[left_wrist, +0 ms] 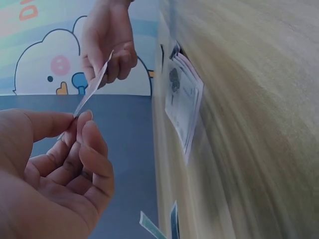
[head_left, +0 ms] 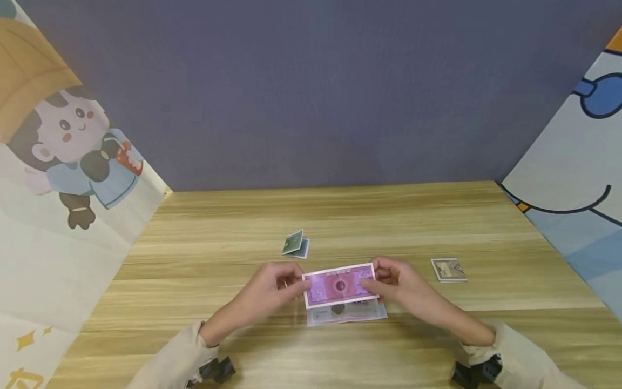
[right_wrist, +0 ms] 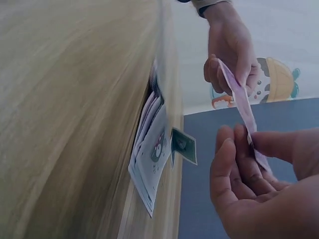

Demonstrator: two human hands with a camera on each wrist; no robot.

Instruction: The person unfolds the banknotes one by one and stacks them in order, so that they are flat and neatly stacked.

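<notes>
A purple-pink play banknote with a white border and a 5 on it is stretched flat between both hands. My left hand pinches its left end between thumb and fingers. At the other end, my right hand pinches it the same way. Below the note, on the table, lies a stack of paler banknotes, partly covered in the head view. Seen from the right wrist, this stack has several layers with slightly spread edges. The held note is clear of the stack in the left wrist view.
A folded green banknote stands half-open on the wooden table beyond my left hand. A folded brownish banknote lies to the right of my right hand. A dark grey panel rises behind the table, with cartoon-printed walls either side.
</notes>
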